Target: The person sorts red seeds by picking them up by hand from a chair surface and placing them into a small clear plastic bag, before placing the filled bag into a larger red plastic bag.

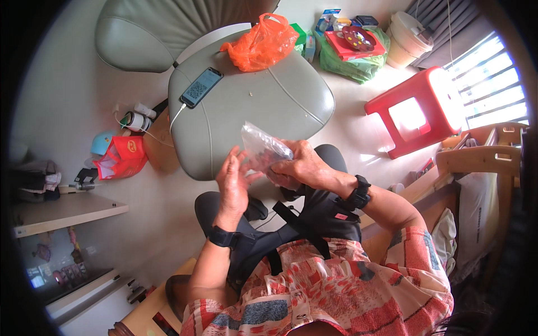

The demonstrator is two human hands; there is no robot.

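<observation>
My right hand (304, 164) grips a clear plastic bag (262, 140) with dark contents that I cannot make out. Beside the bag, my left hand (232, 182) is raised with its fingers spread, and its fingertips come close to the plastic; whether they touch it is unclear. Both hands are over the near edge of a grey-green padded seat (252, 107). On that seat lie a smartphone (202, 88), its lit screen showing a square code and a white cable plugged in, and a crumpled orange plastic bag (262, 44). A few small crumbs dot the seat.
A red plastic stool (439, 98) stands at the right by the window. Beyond the seat are a green plastic bag (357, 69) with boxes on it and a lidded bucket (407, 40). At the left are a red bag (122, 157) and a shelf (71, 212).
</observation>
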